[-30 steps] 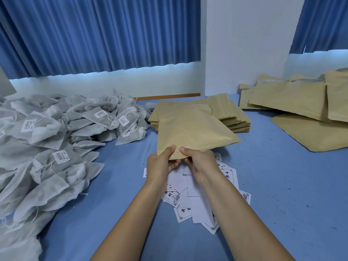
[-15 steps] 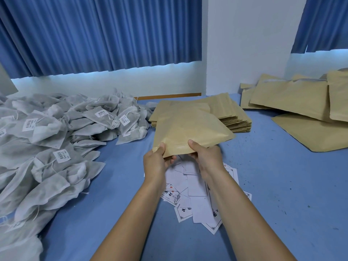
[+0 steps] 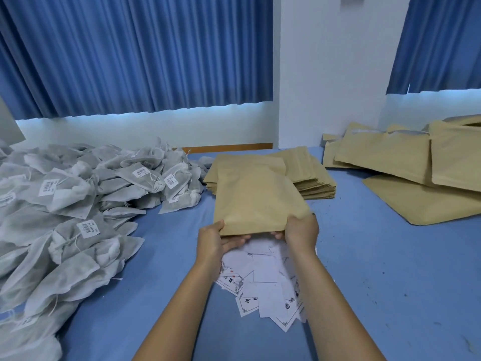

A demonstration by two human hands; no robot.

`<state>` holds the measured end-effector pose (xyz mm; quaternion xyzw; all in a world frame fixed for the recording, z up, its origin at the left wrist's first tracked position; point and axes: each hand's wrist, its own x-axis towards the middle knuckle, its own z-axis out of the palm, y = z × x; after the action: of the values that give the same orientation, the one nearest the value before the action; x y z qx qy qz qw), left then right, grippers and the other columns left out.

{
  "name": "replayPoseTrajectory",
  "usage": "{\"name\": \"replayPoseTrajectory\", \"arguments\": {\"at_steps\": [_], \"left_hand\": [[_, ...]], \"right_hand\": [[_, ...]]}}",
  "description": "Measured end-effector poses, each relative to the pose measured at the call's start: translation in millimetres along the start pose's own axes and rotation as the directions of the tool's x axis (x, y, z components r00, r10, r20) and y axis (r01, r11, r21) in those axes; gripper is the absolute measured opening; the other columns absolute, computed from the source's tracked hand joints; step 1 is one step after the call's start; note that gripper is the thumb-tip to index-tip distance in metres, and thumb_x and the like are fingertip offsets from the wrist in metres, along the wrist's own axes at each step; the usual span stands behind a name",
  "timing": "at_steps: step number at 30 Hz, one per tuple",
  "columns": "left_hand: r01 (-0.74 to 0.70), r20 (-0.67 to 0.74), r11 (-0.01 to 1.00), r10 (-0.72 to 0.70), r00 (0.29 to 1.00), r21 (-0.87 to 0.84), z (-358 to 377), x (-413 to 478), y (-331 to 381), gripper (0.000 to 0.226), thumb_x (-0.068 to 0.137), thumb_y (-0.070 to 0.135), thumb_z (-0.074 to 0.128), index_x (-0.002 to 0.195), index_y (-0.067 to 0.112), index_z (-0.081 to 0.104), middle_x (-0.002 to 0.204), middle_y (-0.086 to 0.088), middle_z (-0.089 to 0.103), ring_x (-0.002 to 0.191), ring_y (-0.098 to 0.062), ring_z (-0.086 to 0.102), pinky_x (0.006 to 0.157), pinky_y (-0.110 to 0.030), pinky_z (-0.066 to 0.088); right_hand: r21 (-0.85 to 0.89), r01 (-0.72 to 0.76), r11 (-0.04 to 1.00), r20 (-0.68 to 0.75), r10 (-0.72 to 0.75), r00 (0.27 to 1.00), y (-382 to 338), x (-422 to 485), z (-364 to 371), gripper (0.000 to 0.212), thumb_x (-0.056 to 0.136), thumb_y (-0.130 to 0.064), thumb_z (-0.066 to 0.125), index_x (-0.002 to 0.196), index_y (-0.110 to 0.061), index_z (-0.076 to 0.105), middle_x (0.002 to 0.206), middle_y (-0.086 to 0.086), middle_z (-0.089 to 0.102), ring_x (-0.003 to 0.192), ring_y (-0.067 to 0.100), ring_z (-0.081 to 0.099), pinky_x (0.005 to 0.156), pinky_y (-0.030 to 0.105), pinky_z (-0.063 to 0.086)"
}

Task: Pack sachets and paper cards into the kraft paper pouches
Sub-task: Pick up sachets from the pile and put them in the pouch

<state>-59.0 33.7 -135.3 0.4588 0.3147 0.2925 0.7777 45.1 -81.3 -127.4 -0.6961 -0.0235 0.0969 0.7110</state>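
Blue tabletop (image 3: pixel 364 269) filling the lower field, dark specks at 4 o'clock, pleated blue curtain (image 3: pixel 135 53) at 11 o'clock, second blue curtain (image 3: pixel 440 43) at 2 o'clock, white pillar (image 3: pixel 328 74) at 12 o'clock between them, wooden strip (image 3: pixel 229 147) at its foot, grey panel (image 3: pixel 7 123) at 9 o'clock edge.

Sachets (image 3: pixel 78 204) left; pouch stack (image 3: pixel 307 175) centre back; cards (image 3: pixel 263 282) in front; filled pouches (image 3: pixel 416 162) right, all on table (image 3: pixel 390 269).
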Motion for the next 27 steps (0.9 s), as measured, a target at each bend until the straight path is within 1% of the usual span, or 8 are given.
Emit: {"name": "replayPoseTrajectory", "arguments": {"at_steps": [5,7,10,14,17,20,24,27], "left_hand": [[0.118,0.063,0.993,-0.119,0.991,0.022,-2.0,-1.8,14.7,0.016,0.095,-0.006,0.037,0.095,-0.01,0.052,0.085,-0.022,0.062,0.054,-0.026,0.069,0.047,-0.022,0.054],[0.103,0.097,0.989,-0.114,0.989,0.105,6.1,-4.6,23.1,0.015,0.098,-0.002,0.039,0.094,-0.006,0.053,0.078,-0.017,0.057,0.042,-0.013,0.062,0.039,-0.016,0.047],[0.01,0.148,0.971,-0.046,0.988,0.239,25.0,-9.0,35.8,0.018,0.1,0.002,0.039,0.112,0.002,0.052,0.082,-0.013,0.059,0.041,-0.007,0.059,0.04,-0.014,0.046],[-0.099,0.243,0.942,0.019,0.97,0.322,70.1,-28.5,33.7,0.022,0.1,0.002,0.04,0.12,0.008,0.05,0.085,-0.012,0.063,0.044,-0.011,0.061,0.042,-0.016,0.05],[-0.152,0.31,0.915,0.031,0.95,0.373,108.2,-45.2,18.2,0.023,0.1,0.003,0.041,0.118,0.015,0.05,0.088,-0.01,0.061,0.045,-0.013,0.062,0.042,-0.017,0.049],[-0.201,0.401,0.875,0.008,0.916,0.44,145.8,-57.0,-3.0,0.025,0.1,0.003,0.041,0.119,0.015,0.05,0.082,-0.009,0.06,0.04,-0.011,0.056,0.041,-0.017,0.046],[-0.216,0.483,0.85,-0.051,0.874,0.481,198.0,-68.1,-34.1,0.03,0.099,-0.001,0.039,0.127,0.007,0.05,0.072,-0.005,0.048,0.041,-0.009,0.036,0.04,-0.017,0.033],[-0.201,0.531,0.909,-0.026,0.847,0.365,252.0,-75.3,-37.3,0.033,0.099,-0.003,0.036,0.131,0.0,0.047,0.071,-0.004,0.044,0.04,-0.005,0.035,0.041,-0.015,0.032]], "right_hand": [[-0.08,0.114,0.99,0.033,-0.111,0.993,-9.3,0.2,-25.2,0.029,0.09,0.0,0.025,0.096,-0.003,0.054,0.052,0.02,0.062,0.033,0.022,0.055,0.033,0.022,0.038],[-0.064,0.163,0.985,0.035,-0.161,0.986,-16.3,1.4,-37.5,0.03,0.095,-0.005,0.025,0.09,-0.008,0.055,0.052,0.021,0.061,0.032,0.021,0.053,0.033,0.021,0.035],[-0.05,0.23,0.972,0.0,-0.23,0.973,-23.6,3.5,-61.3,0.037,0.096,-0.008,0.029,0.08,-0.02,0.059,0.052,0.014,0.061,0.033,0.017,0.045,0.036,0.021,0.034],[-0.084,0.23,0.969,-0.156,-0.241,0.958,-28.6,6.7,-105.1,0.043,0.091,-0.002,0.034,0.053,-0.022,0.032,0.049,-0.007,0.033,0.051,0.014,0.026,0.049,0.027,0.021],[-0.087,0.231,0.969,-0.229,-0.245,0.942,-27.3,9.7,-149.6,0.047,0.089,-0.002,0.036,0.05,-0.027,0.036,0.041,-0.011,0.035,0.049,0.01,0.026,0.048,0.025,0.021],[-0.048,0.234,0.971,-0.286,-0.238,0.928,-24.0,15.7,-199.5,0.04,0.09,-0.005,0.038,0.056,-0.025,0.047,0.049,-0.011,0.036,0.053,0.011,0.029,0.051,0.025,0.025],[0.049,0.228,0.972,-0.406,-0.189,0.894,-26.5,24.7,-257.8,0.043,0.089,-0.005,0.04,0.053,-0.028,0.038,0.051,-0.013,0.037,0.052,0.011,0.029,0.049,0.023,0.023],[0.237,0.246,0.94,-0.437,-0.123,0.891,-51.1,44.2,-285.7,0.031,0.087,-0.001,0.038,0.062,-0.018,0.033,0.061,0.003,0.029,0.05,0.016,0.024,0.047,0.023,0.02]]}}
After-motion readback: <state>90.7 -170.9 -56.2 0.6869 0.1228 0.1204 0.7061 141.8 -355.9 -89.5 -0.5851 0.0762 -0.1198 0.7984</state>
